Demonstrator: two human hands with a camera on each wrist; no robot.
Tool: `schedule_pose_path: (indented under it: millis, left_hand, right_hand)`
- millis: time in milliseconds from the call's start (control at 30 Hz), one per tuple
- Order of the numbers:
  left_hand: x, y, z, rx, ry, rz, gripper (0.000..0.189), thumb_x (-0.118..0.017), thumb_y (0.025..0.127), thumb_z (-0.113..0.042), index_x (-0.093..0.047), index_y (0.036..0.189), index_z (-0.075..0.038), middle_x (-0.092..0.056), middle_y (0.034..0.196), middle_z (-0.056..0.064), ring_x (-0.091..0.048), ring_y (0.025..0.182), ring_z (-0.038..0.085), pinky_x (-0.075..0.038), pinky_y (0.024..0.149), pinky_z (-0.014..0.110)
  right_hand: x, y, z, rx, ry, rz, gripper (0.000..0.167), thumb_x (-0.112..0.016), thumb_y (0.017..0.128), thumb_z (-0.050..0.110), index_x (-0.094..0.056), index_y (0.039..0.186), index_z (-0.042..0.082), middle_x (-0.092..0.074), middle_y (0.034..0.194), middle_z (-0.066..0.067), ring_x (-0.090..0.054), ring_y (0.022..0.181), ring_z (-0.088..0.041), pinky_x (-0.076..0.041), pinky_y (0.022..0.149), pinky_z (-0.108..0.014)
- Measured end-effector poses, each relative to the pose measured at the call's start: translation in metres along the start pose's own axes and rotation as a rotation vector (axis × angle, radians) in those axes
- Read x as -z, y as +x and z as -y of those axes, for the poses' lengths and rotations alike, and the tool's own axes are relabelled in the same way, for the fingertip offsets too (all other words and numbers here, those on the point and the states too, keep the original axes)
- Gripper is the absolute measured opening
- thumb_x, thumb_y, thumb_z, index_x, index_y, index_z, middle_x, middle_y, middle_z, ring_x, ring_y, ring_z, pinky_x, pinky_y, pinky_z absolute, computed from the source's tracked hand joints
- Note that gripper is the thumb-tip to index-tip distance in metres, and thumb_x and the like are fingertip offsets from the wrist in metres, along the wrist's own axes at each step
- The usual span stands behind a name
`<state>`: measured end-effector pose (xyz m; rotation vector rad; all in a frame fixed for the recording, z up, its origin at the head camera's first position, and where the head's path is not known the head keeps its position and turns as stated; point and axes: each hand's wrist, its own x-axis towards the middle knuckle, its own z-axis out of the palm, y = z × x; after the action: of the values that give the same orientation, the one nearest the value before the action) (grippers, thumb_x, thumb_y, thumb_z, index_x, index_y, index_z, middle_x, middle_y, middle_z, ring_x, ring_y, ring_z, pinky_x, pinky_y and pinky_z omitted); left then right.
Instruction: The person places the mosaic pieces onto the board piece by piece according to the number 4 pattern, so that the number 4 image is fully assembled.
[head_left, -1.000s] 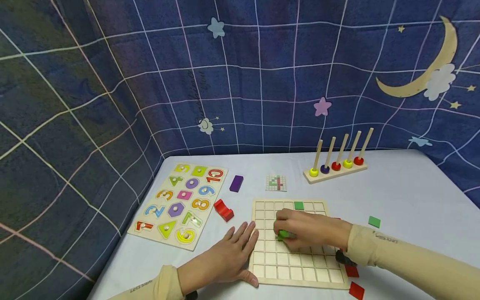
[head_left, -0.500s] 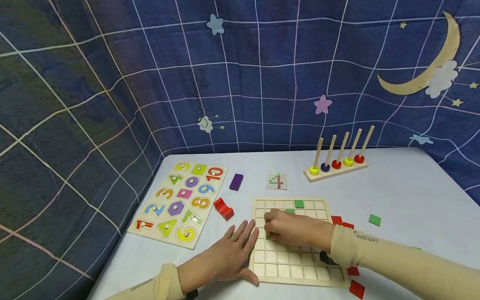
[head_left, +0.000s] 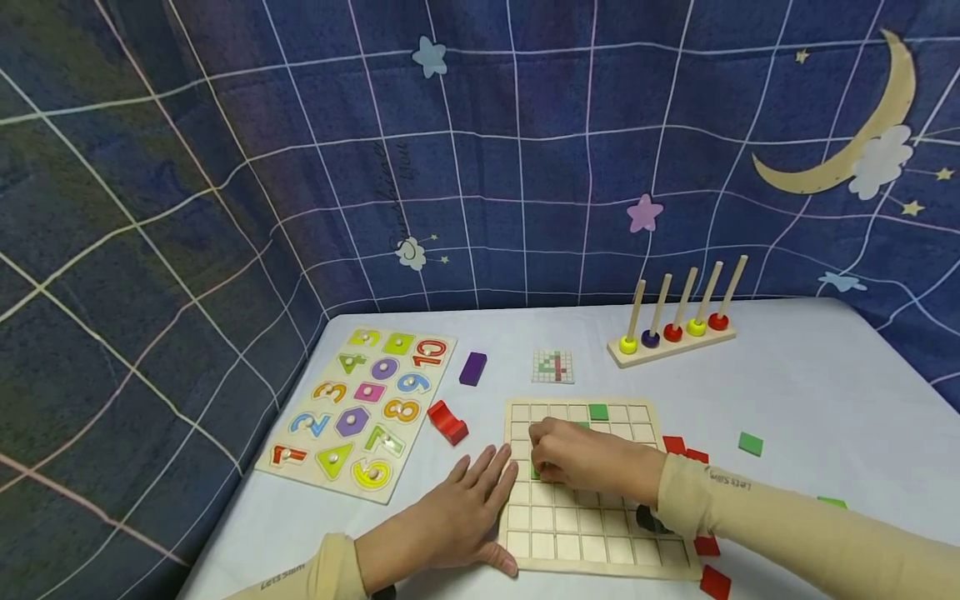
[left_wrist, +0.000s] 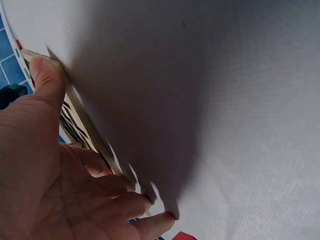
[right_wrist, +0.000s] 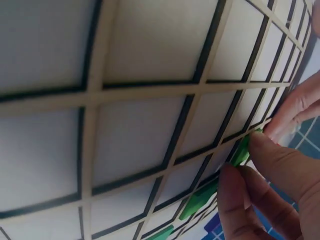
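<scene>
A wooden grid board (head_left: 577, 546) lies on the table in front of me. My right hand (head_left: 592, 454) is over its left part, with thumb and fingers pinching a green square tile (right_wrist: 242, 151) at a cell, as the right wrist view shows. Close beside those fingertips another green tile (right_wrist: 199, 201) sits in the grid. One more green tile (head_left: 598, 412) lies in the top row. My left hand (head_left: 457, 517) rests with spread fingers along the board's left edge; its thumb touches the near corner. The right hand covers part of the grid.
Red tiles (head_left: 715, 582) and a loose green tile (head_left: 751, 444) lie right of the board. Behind it is a small pattern card (head_left: 552, 367). A number puzzle (head_left: 352, 425), red block (head_left: 447, 422) and purple block (head_left: 473, 369) stand left; a peg stand (head_left: 675, 346) is back right.
My right hand has moved left across the board with a green tile, then stayed nearly still over the last half second. A second-row green tile has come into view. The left hand stays put.
</scene>
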<state>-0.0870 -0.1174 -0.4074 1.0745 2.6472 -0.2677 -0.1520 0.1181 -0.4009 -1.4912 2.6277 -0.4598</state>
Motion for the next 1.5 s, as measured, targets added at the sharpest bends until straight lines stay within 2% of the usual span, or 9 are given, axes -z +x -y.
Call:
schedule_pose_path:
  millis: [167,233,333,433,633,833,1133,1333,1500]
  left_hand:
    - [-0.002,-0.001,0.000,0.009,-0.008,0.007,0.117,-0.054,0.088,-0.086,-0.027,0.170,-0.006,-0.019,0.180,0.018,-0.026,0.167,0.034,-0.036,0.129,0.054]
    - [-0.003,-0.001,0.000,0.009,-0.006,0.007,0.118,-0.053,0.088,-0.086,-0.026,0.170,-0.006,-0.019,0.180,0.018,-0.026,0.167,0.034,-0.036,0.129,0.053]
    - [-0.004,-0.001,0.000,0.006,-0.005,0.005,0.118,-0.052,0.088,-0.086,-0.026,0.170,-0.006,-0.018,0.180,0.018,-0.026,0.167,0.035,-0.036,0.129,0.054]
    - [-0.003,0.000,0.000,0.004,-0.004,0.004,0.117,-0.052,0.088,-0.087,-0.025,0.170,-0.007,-0.018,0.180,0.018,-0.026,0.167,0.035,-0.036,0.130,0.054]
    - [-0.002,0.000,-0.001,0.002,-0.008,0.005,0.118,-0.052,0.088,-0.087,-0.026,0.170,-0.007,-0.019,0.180,0.018,-0.026,0.167,0.035,-0.035,0.130,0.054]
    - [-0.003,-0.001,-0.001,0.001,-0.004,-0.008,0.118,-0.053,0.088,-0.087,-0.027,0.170,-0.006,-0.019,0.180,0.018,-0.027,0.166,0.035,-0.036,0.129,0.054]
    - [-0.003,0.000,-0.001,0.006,0.000,-0.012,0.117,-0.053,0.088,-0.086,-0.027,0.170,-0.006,-0.020,0.180,0.018,-0.027,0.166,0.035,-0.036,0.130,0.054]
    - [-0.003,0.000,0.000,0.004,-0.003,-0.009,0.117,-0.052,0.088,-0.086,-0.026,0.170,-0.007,-0.019,0.180,0.018,-0.026,0.167,0.035,-0.035,0.130,0.054]
    - [-0.004,0.001,0.000,-0.001,0.007,-0.013,0.116,-0.051,0.089,-0.086,-0.026,0.170,-0.007,-0.019,0.180,0.017,-0.026,0.167,0.035,-0.036,0.130,0.054]
  right_hand:
    - [0.000,-0.002,0.002,0.045,-0.074,-0.007,0.008,-0.083,0.093,0.006,-0.079,0.087,0.012,-0.064,0.089,0.003,-0.055,0.080,-0.003,-0.053,0.072,-0.014]
    - [0.001,-0.005,0.002,0.055,-0.070,-0.006,0.007,-0.082,0.094,0.007,-0.080,0.090,0.012,-0.066,0.092,0.003,-0.057,0.083,-0.004,-0.053,0.074,-0.015]
    - [0.003,-0.012,0.000,0.033,0.046,-0.010,0.005,-0.079,0.096,0.007,-0.081,0.096,0.011,-0.069,0.097,0.001,-0.062,0.085,-0.005,-0.055,0.076,-0.015]
    - [0.006,-0.025,-0.005,0.009,0.184,-0.051,0.007,-0.075,0.098,0.004,-0.081,0.102,0.008,-0.072,0.104,-0.002,-0.066,0.090,-0.007,-0.058,0.078,-0.017]
    - [0.012,-0.056,-0.018,-0.014,0.250,-0.130,0.011,-0.074,0.099,0.003,-0.080,0.107,0.006,-0.073,0.113,-0.006,-0.069,0.092,-0.006,-0.061,0.076,-0.020]
    - [0.025,-0.090,-0.033,-0.122,0.307,-0.115,0.011,-0.074,0.100,0.008,-0.081,0.108,0.009,-0.073,0.112,-0.002,-0.064,0.090,0.002,-0.061,0.076,-0.023]
    - [0.030,-0.137,-0.060,-0.278,0.202,-0.102,0.012,-0.081,0.094,0.008,-0.080,0.102,0.017,-0.071,0.107,0.003,-0.060,0.088,-0.004,-0.060,0.074,-0.024]
    - [0.033,-0.164,-0.076,-0.379,0.184,-0.130,0.017,-0.084,0.088,0.007,-0.081,0.100,0.019,-0.071,0.103,0.006,-0.056,0.083,0.001,-0.057,0.069,-0.020]
    - [0.038,-0.181,-0.084,-0.530,0.099,-0.128,0.017,-0.090,0.083,0.014,-0.080,0.095,0.021,-0.067,0.097,0.008,-0.056,0.082,-0.003,-0.056,0.069,-0.023]
